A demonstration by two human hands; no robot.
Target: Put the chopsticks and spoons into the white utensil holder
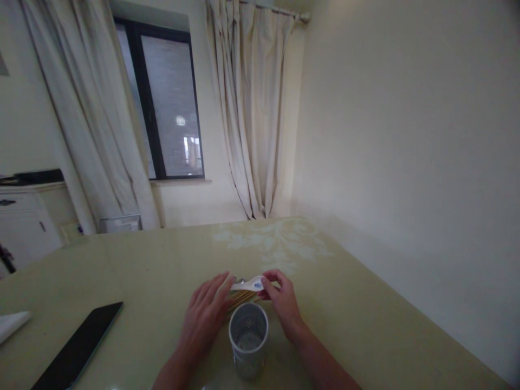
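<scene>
A white spoon [254,284] with a small blue pattern lies crosswise between my hands, beyond the cup. Its right end is pinched between the thumb and fingers of my right hand [282,300]. My left hand [206,309] reaches to the spoon's other end, fingers stretched out and lying low over the table; its fingertips hide that end. Several thin wooden chopsticks [242,297] lie under the spoon, partly covered by my left hand. A small shiny metal piece [239,280] shows just behind the spoon. Nearer to me, between my forearms, stands a grey metal cup [248,346] with holes in its base.
The pale green table [162,276] carries a black tablet-like slab [79,346] at the left and a white object [12,326] at its left edge. A wall [406,162] runs along the right side. Curtains [260,108] and a window [173,103] are behind.
</scene>
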